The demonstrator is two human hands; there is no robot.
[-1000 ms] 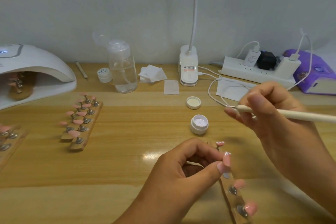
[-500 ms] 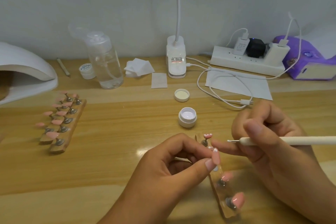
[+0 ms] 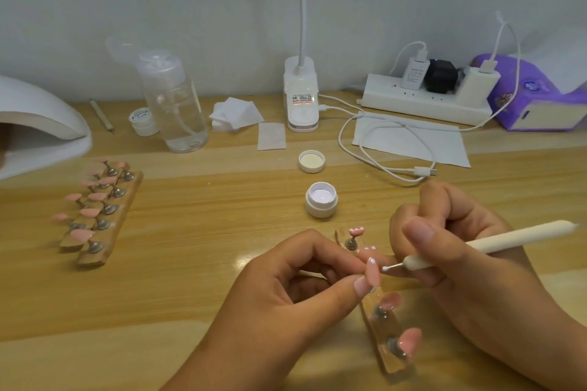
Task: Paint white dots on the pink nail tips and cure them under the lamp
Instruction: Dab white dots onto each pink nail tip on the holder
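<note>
At the near edge of the pale wooden bench (image 3: 178, 263), the left hand (image 3: 286, 292) pinches a glossy pink almond-shaped nail tip (image 3: 372, 274) between thumb and forefinger. That tip stands on a clear acrylic holder strip (image 3: 394, 365). The right hand (image 3: 454, 251) has its fingers curled round a cream-white dotting pen (image 3: 495, 244) in a writing grip. The pen's metal point carries a white bead, poised just beside the tip's edge.

Dotting looks partway through on this strip. The two tips farther along it show small white dots, the pinched one carries a single white mark near its end, and the two nearest look plain pink. Two more strips of pink tips (image 3: 101, 216) lie well to the left, apparently undotted, near the white domed curing lamp (image 3: 41, 127). More dotting and the curing seem left to do. A small open white jar of gel (image 3: 321, 199) stands just beyond the hands.
</note>
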